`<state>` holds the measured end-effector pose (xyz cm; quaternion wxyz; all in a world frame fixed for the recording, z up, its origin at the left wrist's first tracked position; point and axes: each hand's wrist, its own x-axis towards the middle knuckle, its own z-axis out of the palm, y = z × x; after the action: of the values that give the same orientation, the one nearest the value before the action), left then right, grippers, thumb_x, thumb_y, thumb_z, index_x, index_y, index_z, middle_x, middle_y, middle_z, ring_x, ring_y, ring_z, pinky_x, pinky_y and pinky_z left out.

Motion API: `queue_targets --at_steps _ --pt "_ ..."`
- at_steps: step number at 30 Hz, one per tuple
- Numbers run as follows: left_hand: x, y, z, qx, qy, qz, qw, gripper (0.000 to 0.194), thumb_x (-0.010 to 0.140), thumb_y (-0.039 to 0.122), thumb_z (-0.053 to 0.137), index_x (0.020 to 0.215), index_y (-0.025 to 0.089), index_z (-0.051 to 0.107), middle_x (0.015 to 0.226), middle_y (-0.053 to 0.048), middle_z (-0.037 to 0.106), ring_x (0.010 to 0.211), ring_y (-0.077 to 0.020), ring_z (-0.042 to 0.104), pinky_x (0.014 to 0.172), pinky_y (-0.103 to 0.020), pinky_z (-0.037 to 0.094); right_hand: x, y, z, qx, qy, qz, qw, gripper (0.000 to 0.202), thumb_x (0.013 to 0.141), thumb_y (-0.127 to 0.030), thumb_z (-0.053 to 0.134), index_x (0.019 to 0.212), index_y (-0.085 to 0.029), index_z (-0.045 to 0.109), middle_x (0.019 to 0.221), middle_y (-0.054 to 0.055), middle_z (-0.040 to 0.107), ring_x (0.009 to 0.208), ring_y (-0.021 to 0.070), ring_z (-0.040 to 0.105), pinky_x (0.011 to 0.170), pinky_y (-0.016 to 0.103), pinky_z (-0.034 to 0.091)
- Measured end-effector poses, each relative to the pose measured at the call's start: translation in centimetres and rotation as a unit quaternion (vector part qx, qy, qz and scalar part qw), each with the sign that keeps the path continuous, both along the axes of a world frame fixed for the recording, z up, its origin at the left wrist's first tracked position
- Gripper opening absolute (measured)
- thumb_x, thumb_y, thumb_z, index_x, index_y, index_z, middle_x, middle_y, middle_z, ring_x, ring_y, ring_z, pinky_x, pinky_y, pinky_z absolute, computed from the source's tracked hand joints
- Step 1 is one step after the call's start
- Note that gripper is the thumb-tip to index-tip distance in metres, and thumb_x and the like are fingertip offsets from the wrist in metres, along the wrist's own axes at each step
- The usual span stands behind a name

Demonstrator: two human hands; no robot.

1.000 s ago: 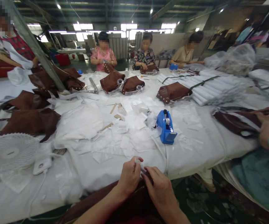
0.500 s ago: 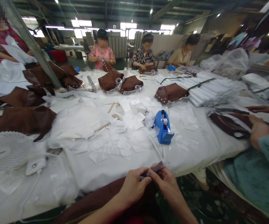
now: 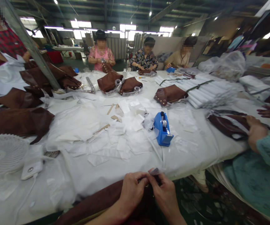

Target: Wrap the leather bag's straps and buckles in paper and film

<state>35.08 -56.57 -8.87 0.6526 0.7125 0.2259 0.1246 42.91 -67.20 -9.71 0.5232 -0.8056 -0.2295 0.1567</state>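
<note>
My left hand [image 3: 133,189] and my right hand [image 3: 163,189] meet at the table's near edge, thumbs and fingers pinched together. Between them is a small piece of greyish clear plastic film [image 3: 156,171], one end poking out above my right fingers. Whatever lies beneath the film is hidden by my fingers. A dark brown bag [image 3: 97,200] with a line of gold zip lies under my hands and forearms, below the table edge. Beyond my hands, a blue tape dispenser [image 3: 163,132] stands on the white-covered table [image 3: 191,156].
Plastic and paper scraps [image 3: 125,134] cover the middle. Brown bags [image 3: 20,120] lie at left behind a white fan [image 3: 1,156]. A metal post [image 3: 32,43] rises there. Co-workers sit opposite; a person in a teal sleeve [image 3: 269,150] handles a bag [image 3: 228,123] at right.
My hands have dropped slightly and drawn closer together, and less of the film sticks out. At right, the co-worker's far hand has moved away from the bag.
</note>
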Motion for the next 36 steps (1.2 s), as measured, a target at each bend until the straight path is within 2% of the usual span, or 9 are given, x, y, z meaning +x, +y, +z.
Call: queue_targets --at_steps 6,9,13,18,21,25,30,33,36 --pt "-0.1 0.2 -1.2 -0.002 0.006 0.008 1.0 0.017 0.08 0.027 0.061 0.078 0.022 0.077 0.074 -0.002 0.073 0.072 -0.0221 0.064 0.069 -0.027 0.044 0.0 0.2 0.9 -0.002 -0.105 -0.004 0.994 0.03 0.083 -0.048 0.058 0.08 -0.02 0.069 0.08 0.009 0.068 0.075 0.0239 0.063 0.071 0.034 0.05" --pt "-0.2 0.5 -1.7 -0.047 0.013 -0.01 0.999 0.016 0.078 0.028 0.063 0.081 0.018 0.075 0.075 -0.005 0.072 0.072 -0.0211 0.063 0.067 -0.026 0.045 0.5 0.1 1.0 0.006 0.024 0.004 1.0 0.033 0.079 -0.05 0.063 0.085 -0.018 0.069 0.073 0.006 0.068 0.071 0.0236 0.063 0.065 0.032 0.05" --pt "-0.1 0.6 -2.0 -0.131 -0.009 -0.039 0.991 0.024 0.079 0.028 0.06 0.097 0.016 0.07 0.087 -0.006 0.072 0.08 -0.0207 0.063 0.072 -0.026 0.047 1.3 -0.1 0.4 0.063 0.197 0.026 0.978 0.037 0.069 -0.048 0.073 0.087 -0.016 0.068 0.07 0.003 0.068 0.069 0.0223 0.063 0.063 0.029 0.051" --pt "0.0 0.5 -2.6 -0.139 0.021 -0.023 0.99 0.022 0.077 0.031 0.061 0.077 0.012 0.073 0.072 -0.007 0.071 0.071 -0.0209 0.063 0.066 -0.027 0.045 1.5 -0.3 -0.2 0.086 0.241 0.007 0.967 0.035 0.062 -0.045 0.079 0.077 -0.015 0.068 0.064 0.0 0.063 0.061 0.017 0.058 0.056 0.025 0.047" --pt "-0.2 0.3 -2.6 -0.132 0.044 -0.027 0.99 0.02 0.075 0.029 0.062 0.078 0.012 0.071 0.071 -0.006 0.07 0.07 -0.02 0.061 0.066 -0.027 0.045 1.4 -0.5 -0.2 0.096 0.245 -0.009 0.965 0.032 0.061 -0.042 0.08 0.076 -0.016 0.068 0.062 -0.002 0.061 0.059 0.015 0.055 0.057 0.024 0.045" --pt "-0.2 0.1 -1.8 -0.094 0.053 -0.034 0.994 0.019 0.076 0.027 0.058 0.076 0.012 0.069 0.069 -0.004 0.068 0.067 -0.0185 0.06 0.063 -0.025 0.043 1.7 -0.5 -0.3 0.089 0.225 0.008 0.97 0.032 0.065 -0.044 0.077 0.073 -0.015 0.068 0.063 -0.001 0.059 0.06 0.0142 0.052 0.057 0.024 0.043" --pt "0.2 -0.1 -0.8 -0.041 0.052 -0.021 0.998 0.022 0.077 0.026 0.055 0.068 0.014 0.07 0.066 -0.004 0.068 0.067 -0.0187 0.061 0.063 -0.024 0.043 3.7 0.6 -0.4 0.069 0.143 -0.005 0.987 0.038 0.068 -0.049 0.073 0.06 -0.014 0.062 0.05 -0.004 0.046 0.049 0.0098 0.04 0.046 0.022 0.032" --pt "0.1 -0.1 -0.8 -0.05 0.055 -0.022 0.997 0.023 0.076 0.027 0.055 0.067 0.014 0.071 0.066 -0.003 0.069 0.069 -0.0195 0.062 0.064 -0.025 0.044 6.9 1.5 -0.2 0.103 0.099 -0.05 0.989 0.045 0.068 -0.055 0.069 0.086 -0.013 0.069 0.057 -0.001 0.055 0.049 0.0111 0.044 0.046 0.023 0.036" --pt "-0.1 -0.1 -0.9 -0.067 0.057 -0.017 0.996 0.022 0.076 0.027 0.056 0.069 0.014 0.072 0.068 -0.003 0.07 0.072 -0.0203 0.063 0.066 -0.025 0.045 12.4 1.8 0.2 0.054 -0.043 -0.173 0.983 0.059 0.073 -0.06 0.056 0.106 -0.012 0.066 0.077 0.007 0.067 0.059 0.0158 0.054 0.054 0.027 0.043"
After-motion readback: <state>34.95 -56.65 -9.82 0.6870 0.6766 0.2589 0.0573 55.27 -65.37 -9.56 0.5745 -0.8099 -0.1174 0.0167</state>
